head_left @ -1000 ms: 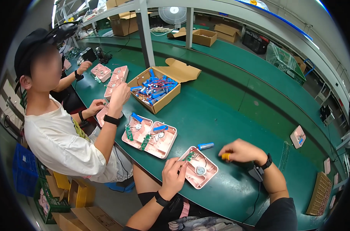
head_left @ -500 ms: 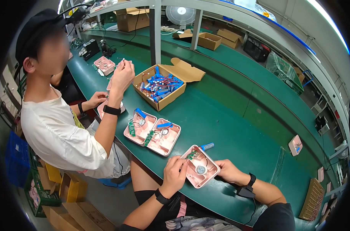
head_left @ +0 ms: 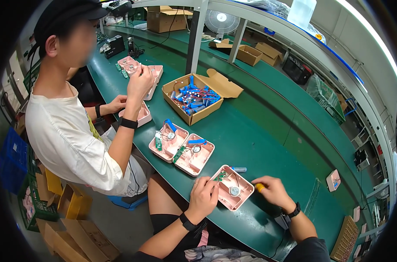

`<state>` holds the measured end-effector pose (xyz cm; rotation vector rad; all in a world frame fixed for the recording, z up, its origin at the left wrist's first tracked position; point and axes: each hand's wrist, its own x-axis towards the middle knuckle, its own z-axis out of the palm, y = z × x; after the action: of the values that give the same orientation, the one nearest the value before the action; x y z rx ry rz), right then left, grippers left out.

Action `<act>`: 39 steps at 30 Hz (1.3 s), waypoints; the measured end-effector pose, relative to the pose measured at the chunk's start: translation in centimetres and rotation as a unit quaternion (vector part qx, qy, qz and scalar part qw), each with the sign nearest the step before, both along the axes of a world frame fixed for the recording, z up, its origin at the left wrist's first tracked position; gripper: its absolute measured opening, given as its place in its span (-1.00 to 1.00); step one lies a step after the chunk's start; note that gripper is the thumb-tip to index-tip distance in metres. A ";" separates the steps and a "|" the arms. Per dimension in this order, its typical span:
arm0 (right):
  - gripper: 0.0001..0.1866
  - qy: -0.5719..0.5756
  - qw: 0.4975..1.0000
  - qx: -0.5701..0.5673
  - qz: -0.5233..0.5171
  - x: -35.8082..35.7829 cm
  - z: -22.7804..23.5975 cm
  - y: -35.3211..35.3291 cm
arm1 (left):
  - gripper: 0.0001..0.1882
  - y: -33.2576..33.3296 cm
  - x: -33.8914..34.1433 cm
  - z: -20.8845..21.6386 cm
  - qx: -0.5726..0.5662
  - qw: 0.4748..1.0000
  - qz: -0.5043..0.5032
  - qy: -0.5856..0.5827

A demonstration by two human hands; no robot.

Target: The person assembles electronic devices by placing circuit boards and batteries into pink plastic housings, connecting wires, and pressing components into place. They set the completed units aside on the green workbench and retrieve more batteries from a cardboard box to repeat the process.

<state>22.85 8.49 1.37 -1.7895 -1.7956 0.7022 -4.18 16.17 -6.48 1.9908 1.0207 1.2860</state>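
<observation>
In front of me a pale pink plastic housing half rests at the near edge of the green table, open side up. Inside lie a small green circuit board and a round silver disc-shaped part. A blue cylindrical battery on wires lies just beyond its far rim. My left hand grips the housing's left side. Off its right side, my right hand is closed around a small yellow-orange object, mostly hidden by the fingers.
Two more pink housing halves with batteries and boards lie left of mine. Beyond them stands a cardboard box of wired blue batteries. A co-worker at left handles pink parts. Another pink piece and a brown gridded tray lie right.
My right hand has let go of the housing and moved right, now holding the yellow-orange object. My left hand stays on the housing. The view has shifted slightly.
</observation>
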 end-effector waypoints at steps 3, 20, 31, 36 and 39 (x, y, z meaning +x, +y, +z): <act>-0.84 0.031 0.996 0.079 0.034 -1.5 2.6 -0.5 | -0.93 -0.4 0.2 0.1 0.042 0.999 -0.003 0.033; -0.41 0.498 0.856 -0.133 -0.049 -6.7 -1.4 2.9 | -0.89 -0.5 -0.1 0.0 0.087 0.988 -0.008 0.123; -0.49 0.373 0.921 -0.111 0.008 -6.7 -1.4 1.8 | -0.90 -0.5 0.1 0.1 0.087 0.989 -0.002 0.117; -0.63 0.278 0.954 -0.112 -0.004 -5.7 0.5 0.8 | -0.90 -0.6 -0.2 0.2 0.081 0.991 0.000 0.109; -0.69 0.218 0.973 -0.051 -0.060 -1.7 -0.1 -0.1 | -0.91 -0.7 0.1 0.4 0.075 0.992 -0.007 0.100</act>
<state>21.14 8.43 1.29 -1.6314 -1.3704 1.0584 -4.06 15.43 -6.09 2.2744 1.0234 1.2061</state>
